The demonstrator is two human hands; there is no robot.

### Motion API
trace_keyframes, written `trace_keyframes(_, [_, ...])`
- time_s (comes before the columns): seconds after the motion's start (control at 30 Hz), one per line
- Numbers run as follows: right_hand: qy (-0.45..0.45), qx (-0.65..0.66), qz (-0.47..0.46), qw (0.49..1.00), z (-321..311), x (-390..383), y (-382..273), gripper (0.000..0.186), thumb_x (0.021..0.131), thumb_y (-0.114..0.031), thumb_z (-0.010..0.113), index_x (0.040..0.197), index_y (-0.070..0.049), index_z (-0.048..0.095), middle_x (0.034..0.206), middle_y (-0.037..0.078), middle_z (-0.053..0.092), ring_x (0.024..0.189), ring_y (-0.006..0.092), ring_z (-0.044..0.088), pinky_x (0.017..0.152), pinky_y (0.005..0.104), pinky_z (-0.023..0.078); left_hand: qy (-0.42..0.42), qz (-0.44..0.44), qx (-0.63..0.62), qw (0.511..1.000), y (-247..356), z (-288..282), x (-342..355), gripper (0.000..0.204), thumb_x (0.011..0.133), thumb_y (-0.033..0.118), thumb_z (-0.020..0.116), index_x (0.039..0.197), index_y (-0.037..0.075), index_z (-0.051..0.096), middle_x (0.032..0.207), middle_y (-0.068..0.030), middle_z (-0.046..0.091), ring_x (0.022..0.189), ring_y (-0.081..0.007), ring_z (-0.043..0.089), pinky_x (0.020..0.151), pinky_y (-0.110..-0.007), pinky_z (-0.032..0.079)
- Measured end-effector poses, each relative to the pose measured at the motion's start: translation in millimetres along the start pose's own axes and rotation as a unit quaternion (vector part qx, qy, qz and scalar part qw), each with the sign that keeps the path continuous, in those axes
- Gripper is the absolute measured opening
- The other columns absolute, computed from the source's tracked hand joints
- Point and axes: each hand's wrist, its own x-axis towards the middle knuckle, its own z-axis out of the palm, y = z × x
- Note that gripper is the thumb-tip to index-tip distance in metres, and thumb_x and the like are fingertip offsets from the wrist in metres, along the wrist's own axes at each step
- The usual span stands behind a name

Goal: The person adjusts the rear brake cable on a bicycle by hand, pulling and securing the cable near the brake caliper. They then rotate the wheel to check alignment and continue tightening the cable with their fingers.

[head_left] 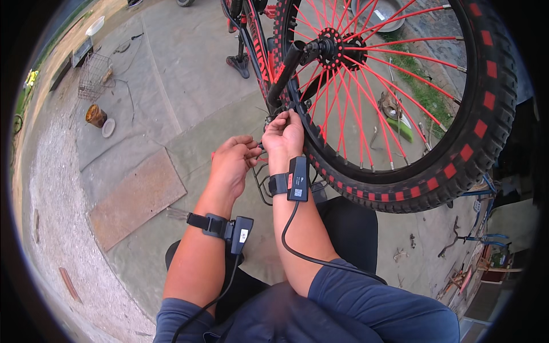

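A black bicycle (pixel 259 56) stands before me, its fat-tyred wheel (pixel 490 102) with red spokes at the upper right. My left hand (pixel 233 163) is closed in a pinch beside the frame, just left of my right hand. A thin dark piece shows at its fingertips and a small red tip behind its knuckles; what it is I cannot make out. My right hand (pixel 284 136) has its palm turned up and its fingers curled against the dark parts beside the tyre, at the lower end of a thick black tube (pixel 286 71). Whatever those fingers grip is hidden.
A flat rusty board (pixel 137 197) lies on the concrete at left. Beyond it are a rusty can (pixel 96 116), a pale round lid (pixel 108 128) and a wire basket (pixel 94 74). A metal basin (pixel 380 12) sits behind the wheel. Blue metal tubing (pixel 486 239) stands at far right.
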Motion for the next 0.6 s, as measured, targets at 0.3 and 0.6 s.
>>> trace_keyframes(0.3, [0.034,0.011,-0.019,0.999,2.9,-3.4,7.1,0.012,0.098,-0.014,0.068,0.093,-0.006,0.061,0.077,0.002,0.066,0.067,0.0095,0.065,0.055,0.0169,0.055,0.003,0.001,-0.004,1.0,-4.2,-2.0,3.0,0.036,0.093,0.0,0.048,0.127,-0.009,0.054,0.112,-0.0137,0.064,0.092,-0.0193,0.066,0.073,-0.029,0.052])
trace_keyframes(0.6, [0.025,0.02,-0.031,0.999,-0.2,-3.9,7.8,0.011,0.098,-0.012,0.068,0.095,-0.003,0.063,0.08,0.003,0.068,0.072,0.0123,0.07,0.06,0.0195,0.061,-0.018,0.012,0.013,1.0,-2.3,2.5,7.7,0.033,0.096,0.006,0.052,0.126,-0.007,0.057,0.102,-0.0088,0.064,0.083,-0.0163,0.063,0.067,-0.028,0.049])
